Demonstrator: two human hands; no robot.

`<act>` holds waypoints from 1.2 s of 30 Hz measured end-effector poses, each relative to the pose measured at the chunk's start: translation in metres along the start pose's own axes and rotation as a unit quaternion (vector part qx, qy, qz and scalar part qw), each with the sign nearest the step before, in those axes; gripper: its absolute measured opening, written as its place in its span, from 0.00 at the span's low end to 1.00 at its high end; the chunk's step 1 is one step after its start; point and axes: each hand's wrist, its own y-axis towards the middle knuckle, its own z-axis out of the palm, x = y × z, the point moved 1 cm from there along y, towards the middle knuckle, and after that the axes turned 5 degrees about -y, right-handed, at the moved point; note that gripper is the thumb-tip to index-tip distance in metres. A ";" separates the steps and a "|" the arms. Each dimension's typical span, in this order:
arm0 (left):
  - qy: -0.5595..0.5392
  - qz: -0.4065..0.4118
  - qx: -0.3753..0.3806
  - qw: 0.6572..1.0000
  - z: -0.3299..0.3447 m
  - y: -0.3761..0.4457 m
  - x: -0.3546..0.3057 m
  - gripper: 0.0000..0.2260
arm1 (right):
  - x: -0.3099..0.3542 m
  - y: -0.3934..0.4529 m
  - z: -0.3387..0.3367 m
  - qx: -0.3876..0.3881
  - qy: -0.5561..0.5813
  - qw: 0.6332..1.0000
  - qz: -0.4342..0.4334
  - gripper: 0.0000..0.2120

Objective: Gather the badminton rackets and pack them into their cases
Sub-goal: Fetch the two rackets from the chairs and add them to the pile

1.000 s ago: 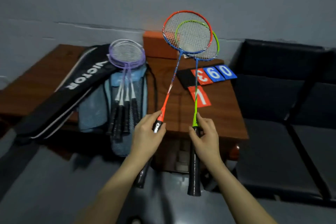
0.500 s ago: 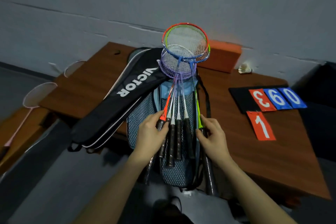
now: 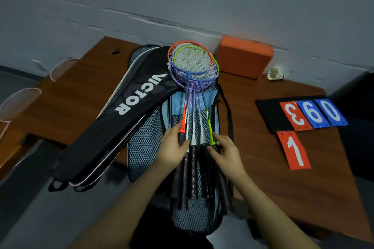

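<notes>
While rackets point(image 3: 192, 119) lie btwn hands, L point(image 3: 174, 148) grips orange handle, R point(image 3: 226, 152) grips green.

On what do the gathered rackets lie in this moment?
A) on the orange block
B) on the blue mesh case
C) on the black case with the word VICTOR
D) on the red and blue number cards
B: the gathered rackets lie along the blue mesh case, with the black VICTOR case beside them and the number cards apart on the table.
</notes>
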 end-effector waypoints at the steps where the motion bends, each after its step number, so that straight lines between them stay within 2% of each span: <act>1: 0.014 0.005 0.033 0.999 0.003 0.004 0.002 0.27 | 0.000 0.002 0.004 0.000 0.000 1.000 0.009 0.24; 6: -0.029 -0.005 0.096 0.995 0.005 0.022 0.019 0.31 | 0.004 0.011 0.022 -0.030 0.029 0.997 0.067 0.24; 10: -0.040 0.016 0.156 0.987 0.005 0.025 0.036 0.33 | 0.006 0.020 0.041 -0.023 0.031 0.994 0.100 0.24; 12: 0.001 0.041 0.201 0.979 0.010 0.024 0.046 0.34 | 0.003 0.016 0.050 -0.052 0.046 0.989 0.132 0.23; 14: 0.091 0.091 0.223 0.966 0.014 0.023 0.054 0.35 | 0.001 0.010 0.055 -0.092 0.030 0.986 0.139 0.22; 17: 0.181 0.139 0.224 0.948 0.015 0.024 0.058 0.35 | 0.000 0.008 0.058 -0.072 -0.082 0.986 0.124 0.21; 20: 0.232 0.177 0.218 0.931 0.014 0.030 0.058 0.35 | 0.001 0.011 0.057 -0.030 -0.084 0.987 0.137 0.23; 22: 0.266 0.205 0.221 0.915 0.013 0.034 0.060 0.35 | 0.001 0.011 0.057 -0.004 -0.128 0.979 0.158 0.23; 27: 0.290 0.221 0.241 0.899 0.006 0.037 0.060 0.33 | 0.006 -0.002 0.053 0.024 -0.223 0.958 0.176 0.23; 32: 0.299 0.236 0.206 0.901 -0.023 0.021 0.053 0.26 | 0.022 -0.031 0.051 -0.008 -0.314 0.939 0.142 0.19; 36: 0.314 0.223 0.182 0.905 -0.055 -0.011 0.070 0.24 | 0.033 -0.064 0.066 -0.032 -0.294 0.950 0.103 0.17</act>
